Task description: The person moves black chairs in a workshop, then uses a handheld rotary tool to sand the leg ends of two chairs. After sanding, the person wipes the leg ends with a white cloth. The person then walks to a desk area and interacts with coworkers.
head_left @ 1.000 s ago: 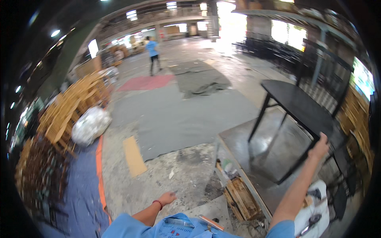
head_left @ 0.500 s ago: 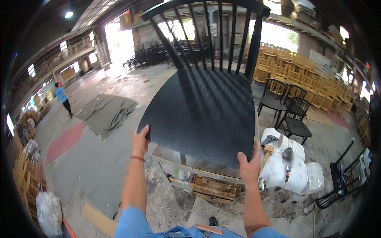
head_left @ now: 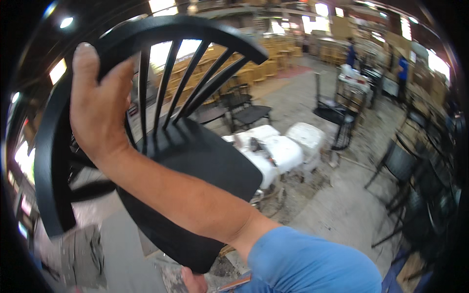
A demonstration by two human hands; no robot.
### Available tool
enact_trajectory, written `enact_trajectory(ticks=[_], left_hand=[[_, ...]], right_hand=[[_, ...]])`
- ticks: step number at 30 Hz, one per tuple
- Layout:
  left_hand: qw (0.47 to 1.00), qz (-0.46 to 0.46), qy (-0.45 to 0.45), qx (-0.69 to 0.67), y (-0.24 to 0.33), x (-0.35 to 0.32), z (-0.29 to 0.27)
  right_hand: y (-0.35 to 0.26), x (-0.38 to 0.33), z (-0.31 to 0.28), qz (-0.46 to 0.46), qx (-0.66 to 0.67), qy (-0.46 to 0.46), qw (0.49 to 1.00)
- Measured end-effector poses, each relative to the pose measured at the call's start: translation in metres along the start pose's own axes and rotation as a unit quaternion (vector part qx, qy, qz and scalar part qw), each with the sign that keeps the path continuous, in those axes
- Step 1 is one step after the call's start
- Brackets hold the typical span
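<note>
A black wooden chair (head_left: 200,151) with a spindle back and curved top rail fills the left and middle, close to me. My right arm reaches across the seat to the upper left. There my right hand (head_left: 100,110) is closed around the top rail, its fingertips partly hidden behind the wood. At the lower edge, my left hand (head_left: 194,282) shows only in part, gripping the front edge of the seat. The lower part of the chair is hidden by the seat and my arm.
White wrapped bundles (head_left: 288,149) with a power tool (head_left: 255,144) on top stand beyond the seat. Behind them is another black chair (head_left: 249,115). Black chairs (head_left: 400,161) crowd the right side. Unpainted wooden chairs (head_left: 259,71) fill the back; a person in blue (head_left: 402,71) stands far right.
My right hand has left the seat's side and now holds the top rail. The chair appears turned and tilted, with its back toward the left. My view has swung right.
</note>
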State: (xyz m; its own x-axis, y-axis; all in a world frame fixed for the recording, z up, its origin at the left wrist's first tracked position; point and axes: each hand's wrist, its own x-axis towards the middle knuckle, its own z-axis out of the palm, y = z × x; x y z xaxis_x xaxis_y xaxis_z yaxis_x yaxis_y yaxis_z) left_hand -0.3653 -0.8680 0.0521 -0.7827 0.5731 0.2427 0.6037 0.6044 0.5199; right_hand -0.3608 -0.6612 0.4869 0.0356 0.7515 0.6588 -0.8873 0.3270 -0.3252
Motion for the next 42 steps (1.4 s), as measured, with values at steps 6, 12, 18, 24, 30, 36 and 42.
enact_trajectory(ticks=[6, 12, 18, 24, 30, 36, 42], left_hand=[[0.83, -0.114, -0.016, -0.545, -0.002, 0.141, -0.054], [0.627, -0.052, 0.124, -0.768, 0.083, 0.28, -0.039], [0.616, 0.047, 0.204, -0.76, 0.237, 0.308, 0.023], [0.373, 0.243, -0.219, -0.869, 0.523, 0.35, 0.088], [0.537, 0.251, -0.26, -0.762, 0.804, 0.367, 0.209], [0.549, 0.3, -0.375, -0.684, 0.928, 0.426, 0.297], [0.569, 0.336, -0.347, -0.666, 0.949, 0.482, 0.403]], right_hand=[[-0.077, 0.053, -0.193, 0.125, 0.326, -0.027, 0.937], [-0.169, 0.097, -0.406, 0.207, 0.317, -0.013, 0.925], [-0.255, 0.138, -0.647, 0.192, 0.147, 0.067, 0.968], [-0.354, 0.07, -0.816, 0.178, -0.223, 0.351, 0.892], [-0.364, 0.012, -0.894, 0.308, -0.284, 0.476, 0.774], [-0.262, 0.048, -0.994, 0.324, -0.303, 0.531, 0.722], [-0.168, 0.121, -1.085, 0.477, -0.451, 0.463, 0.596]])
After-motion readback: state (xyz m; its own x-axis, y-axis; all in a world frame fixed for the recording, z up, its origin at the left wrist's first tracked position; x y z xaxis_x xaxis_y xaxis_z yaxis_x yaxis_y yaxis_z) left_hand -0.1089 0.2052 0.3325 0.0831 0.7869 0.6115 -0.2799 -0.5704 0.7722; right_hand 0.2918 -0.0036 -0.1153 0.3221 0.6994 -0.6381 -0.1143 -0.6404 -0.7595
